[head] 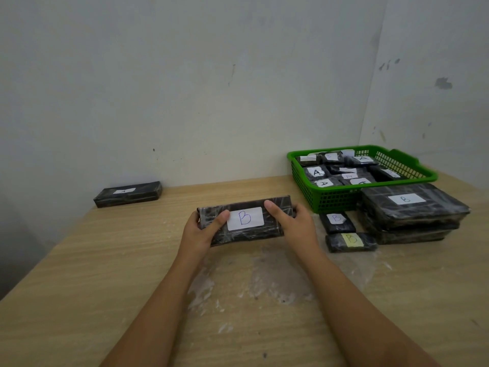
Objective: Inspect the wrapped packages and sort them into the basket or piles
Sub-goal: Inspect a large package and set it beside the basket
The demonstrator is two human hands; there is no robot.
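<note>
Both hands gripped a wrapped package [244, 221] marked B above the table [79, 260].
Left hand [203, 231] and right hand [293, 226] pinched its ends; reading the label before choosing a pile seemed wise.

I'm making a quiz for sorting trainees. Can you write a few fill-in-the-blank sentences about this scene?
1. The package held by the left hand and right hand bears the letter ____.
2. The basket is coloured ____.
3. The lone package by the wall bears the letter ____.
4. The small package nearest the camera has a ____ label.

Missing words: B; green; A; yellow
</note>
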